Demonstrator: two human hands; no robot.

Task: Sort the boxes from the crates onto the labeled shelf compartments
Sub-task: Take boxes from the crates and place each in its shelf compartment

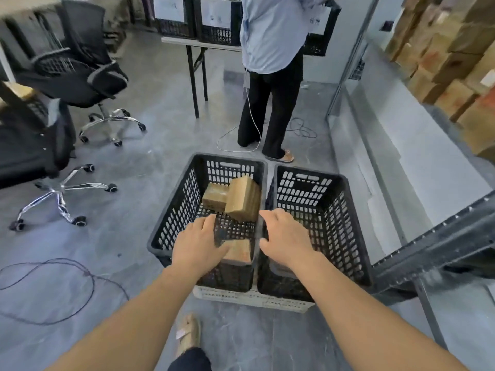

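Two black plastic crates stand side by side on the floor. The left crate (174, 210) holds three brown cardboard boxes: two at its far end (242, 199) and one at the near end (239, 250). My left hand (198, 245) reaches into this crate with its fingers on the near box's left end. A dark blur by the fingers hides whether they grip it. My right hand (286, 236) has its fingers curled over the rim between the two crates. The right crate (348, 223) shows little inside, and my right hand hides part of it.
A white crate (254, 299) lies under the black ones. A person (270, 76) stands just beyond them at a table with labeled black crates (218, 33). Office chairs (80, 73) stand on the left and cables (67, 266) lie on the floor. A metal shelf frame (442, 245) and stacked cartons (455, 62) are on the right.
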